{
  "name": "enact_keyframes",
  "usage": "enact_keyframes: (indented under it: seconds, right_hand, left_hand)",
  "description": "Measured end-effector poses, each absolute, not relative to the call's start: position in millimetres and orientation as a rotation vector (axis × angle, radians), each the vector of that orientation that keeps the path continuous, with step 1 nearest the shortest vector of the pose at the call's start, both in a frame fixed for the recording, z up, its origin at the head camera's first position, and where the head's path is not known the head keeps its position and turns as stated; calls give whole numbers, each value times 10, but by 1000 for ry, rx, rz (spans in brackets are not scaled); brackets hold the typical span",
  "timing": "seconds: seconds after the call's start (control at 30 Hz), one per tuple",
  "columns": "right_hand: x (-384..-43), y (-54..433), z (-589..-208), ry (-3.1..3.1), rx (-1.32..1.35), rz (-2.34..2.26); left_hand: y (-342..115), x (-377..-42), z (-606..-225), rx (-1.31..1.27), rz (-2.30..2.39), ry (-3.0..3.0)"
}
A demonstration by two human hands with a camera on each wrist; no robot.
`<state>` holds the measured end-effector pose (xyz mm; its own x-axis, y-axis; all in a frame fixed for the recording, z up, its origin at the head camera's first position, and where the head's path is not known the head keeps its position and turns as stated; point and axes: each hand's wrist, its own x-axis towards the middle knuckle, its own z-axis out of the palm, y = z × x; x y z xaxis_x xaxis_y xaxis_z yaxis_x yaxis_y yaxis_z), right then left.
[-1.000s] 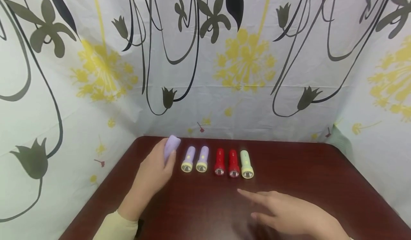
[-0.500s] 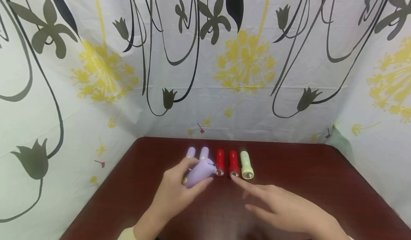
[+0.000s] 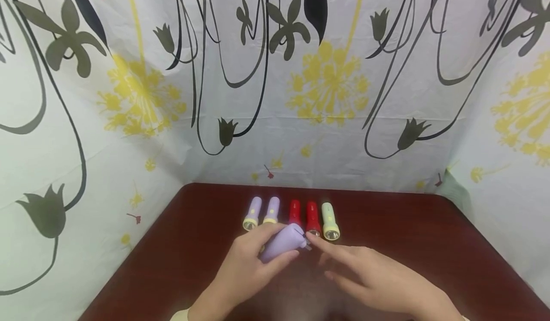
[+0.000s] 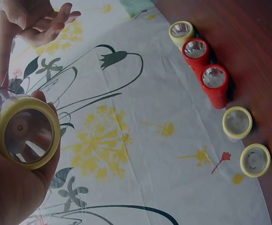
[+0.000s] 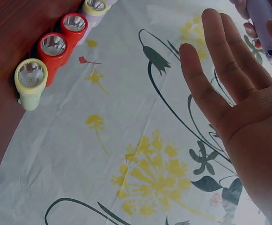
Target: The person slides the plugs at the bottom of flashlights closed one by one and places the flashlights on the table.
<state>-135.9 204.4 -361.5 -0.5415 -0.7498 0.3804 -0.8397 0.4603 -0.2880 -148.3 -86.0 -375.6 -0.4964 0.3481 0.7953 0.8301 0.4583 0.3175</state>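
My left hand (image 3: 245,266) grips a light purple flashlight (image 3: 281,244) above the table, fingers and thumb around its body. Its yellow-rimmed lens (image 4: 30,133) faces the left wrist camera, while the tail points toward my right hand (image 3: 374,275). A small piece juts from that tail end; its kind is hard to make out. The right index finger (image 3: 328,247) is extended to the tail, at or touching it. My other right fingers are mostly straight and hold nothing. In the right wrist view the held flashlight (image 5: 262,23) shows a dark slot at its end.
Behind the hands a row lies on the dark red table (image 3: 386,220): two purple flashlights (image 3: 254,211), two red flashlights (image 3: 312,213) and a pale green flashlight (image 3: 328,218). The held flashlight partly covers the nearer red one. A flower-patterned cloth (image 3: 275,96) surrounds the table.
My left hand has brought the purple flashlight rightward and nearer, turning its tail toward my right hand. The right hand has shifted slightly left, its index finger now at the tail.
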Motion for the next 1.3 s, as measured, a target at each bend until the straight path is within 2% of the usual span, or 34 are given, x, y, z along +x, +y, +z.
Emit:
enact_keyframes:
  seconds: [0.63,1.3]
  right_hand:
    - [-1311,2041,-3592,-2395,1374,459]
    - [-1310,2104,-3626,-2347,1355,451]
  left_hand:
    - [-856,-1523,-3781,-1083,-907,-2056]
    - [-786,-1561,-3836,-1144,-876,-2101]
